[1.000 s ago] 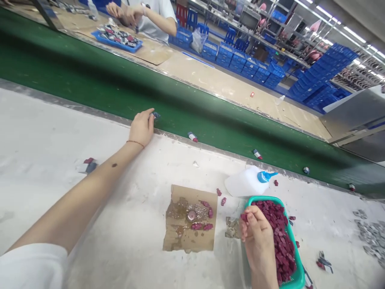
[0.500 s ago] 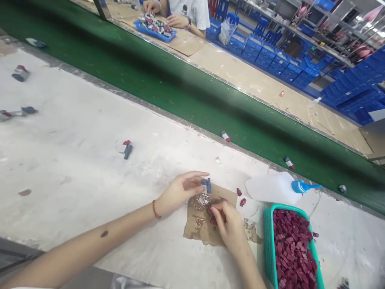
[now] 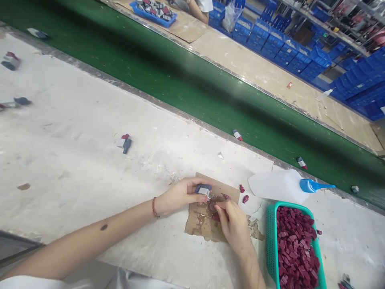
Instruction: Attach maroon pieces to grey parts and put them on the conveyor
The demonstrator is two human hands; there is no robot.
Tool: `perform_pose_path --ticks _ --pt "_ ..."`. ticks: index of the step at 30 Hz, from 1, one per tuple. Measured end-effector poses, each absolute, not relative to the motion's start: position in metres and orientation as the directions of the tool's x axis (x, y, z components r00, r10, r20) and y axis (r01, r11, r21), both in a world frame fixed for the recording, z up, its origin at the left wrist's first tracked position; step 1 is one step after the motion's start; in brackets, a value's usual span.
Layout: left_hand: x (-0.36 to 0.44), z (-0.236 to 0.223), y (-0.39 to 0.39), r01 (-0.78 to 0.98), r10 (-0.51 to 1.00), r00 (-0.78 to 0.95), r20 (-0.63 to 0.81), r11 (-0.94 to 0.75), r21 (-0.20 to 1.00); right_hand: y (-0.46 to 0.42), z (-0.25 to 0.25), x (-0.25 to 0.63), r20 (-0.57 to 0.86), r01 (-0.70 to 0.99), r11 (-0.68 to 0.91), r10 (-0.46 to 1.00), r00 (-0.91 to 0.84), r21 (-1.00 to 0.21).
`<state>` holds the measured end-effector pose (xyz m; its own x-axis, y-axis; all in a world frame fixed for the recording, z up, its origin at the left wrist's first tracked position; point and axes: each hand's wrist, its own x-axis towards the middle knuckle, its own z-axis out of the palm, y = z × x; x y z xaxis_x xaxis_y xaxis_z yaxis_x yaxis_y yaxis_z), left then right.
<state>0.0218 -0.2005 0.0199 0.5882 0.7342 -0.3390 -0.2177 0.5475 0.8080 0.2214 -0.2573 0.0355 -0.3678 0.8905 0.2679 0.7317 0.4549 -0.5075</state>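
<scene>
My left hand (image 3: 182, 192) grips a small blue-and-white plastic part (image 3: 204, 190) between thumb and fingers, its white face showing. Just to the right, my right hand (image 3: 236, 220) is closed in a pinch low over a stained piece of cardboard (image 3: 195, 224). What sits in that pinch is too small and covered to name. Beside those fingertips a wet, dark round patch (image 3: 212, 205) marks the cardboard. One maroon piece (image 3: 215, 216) lies partly under the right fingers, and another maroon piece (image 3: 226, 196) rests behind them.
Right of my hands stands a green basket (image 3: 272, 241) of maroon pieces, with a white bottle (image 3: 273, 186) with a blue nozzle lying behind it. A green conveyor belt (image 3: 180, 86) carrying several parts crosses beyond the table. An assembled part (image 3: 124, 143) lies left; a co-worker's arm (image 3: 198, 11) shows opposite.
My left hand has turned the blue part so its white face shows, and brought it lower, nearer the right fingers. The right hand keeps its pinch. Parts on the belt appear farther right.
</scene>
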Motion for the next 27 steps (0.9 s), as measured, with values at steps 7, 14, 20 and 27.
perform_pose_path --ticks 7,14,20,27 --pt "0.023 0.022 -0.208 -0.057 0.77 0.615 -0.167 0.255 0.965 -0.259 0.032 0.23 0.271 0.755 0.407 0.912 -0.307 -0.514" --pt "0.024 0.015 -0.214 -0.018 0.729 0.662 -0.174 0.248 0.969 -0.261 0.033 0.232 0.221 0.71 0.282 0.959 -0.18 -0.646" --pt "0.025 0.013 -0.217 0.006 0.652 0.747 -0.132 0.192 0.981 -0.265 0.035 0.217 0.183 0.36 0.164 0.983 0.019 -0.918" --pt "0.026 0.017 -0.216 0.03 0.645 0.76 -0.08 0.088 0.996 -0.264 0.033 0.203 0.236 0.283 0.221 0.972 0.019 -0.934"
